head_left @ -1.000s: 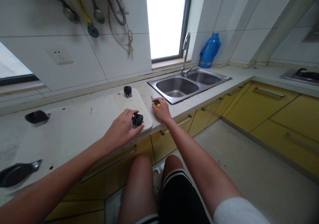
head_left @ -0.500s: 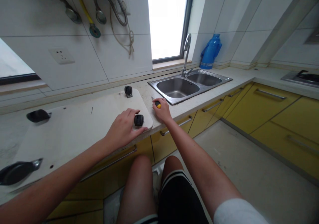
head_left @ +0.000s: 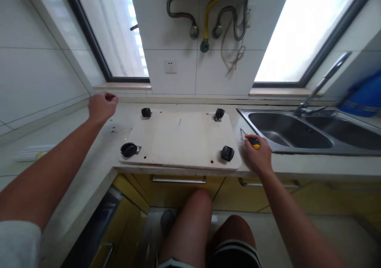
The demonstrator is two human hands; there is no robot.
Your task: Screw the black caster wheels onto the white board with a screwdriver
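Observation:
My right hand (head_left: 258, 155) grips a screwdriver (head_left: 253, 142) with a yellow and black handle, its thin shaft pointing up and left, just right of a white board (head_left: 178, 141). The board lies on the counter and carries black casters, among them a front right one (head_left: 228, 153), a back right one (head_left: 219, 114) and a front left one (head_left: 129, 149). My left hand (head_left: 102, 106) is above the counter's back left corner with its fingers curled together. Whatever they hold, if anything, is hidden. Small dark bits (head_left: 113, 130) lie on the counter near it.
A double steel sink (head_left: 288, 131) with a tap (head_left: 321, 85) is set in the counter (head_left: 193, 106) at right. A blue flask (head_left: 364, 95) stands behind it. Hoses (head_left: 206, 18) hang from the tiled wall. Yellow cupboards (head_left: 175, 194) are below, close to my knees.
My left hand has let go of the board's front right corner by the caster and moved to the far left. The view has swung left. My right hand still holds the screwdriver.

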